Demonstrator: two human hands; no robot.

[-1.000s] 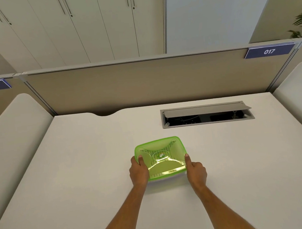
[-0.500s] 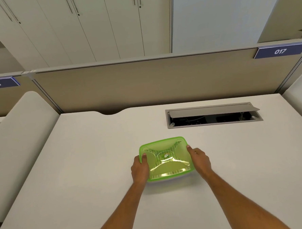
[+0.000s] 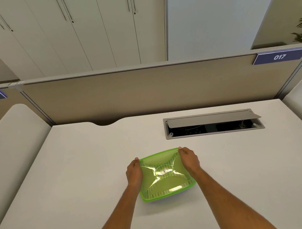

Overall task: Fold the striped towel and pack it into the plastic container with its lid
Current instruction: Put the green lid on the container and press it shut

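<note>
Where both hands grip, lidded container (image 3: 165,175) between.

Head cam, fwd-down over desk (image 3: 79,171)

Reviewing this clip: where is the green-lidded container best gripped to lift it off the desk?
Grip the container by its two opposite side edges, one hand from each side. The left hand and right hand already flank it, and the flat, slick lid offers no handle.

Green-lidded container (image 3: 165,175) on desk, striped towel (image 3: 162,193) inside
</note>
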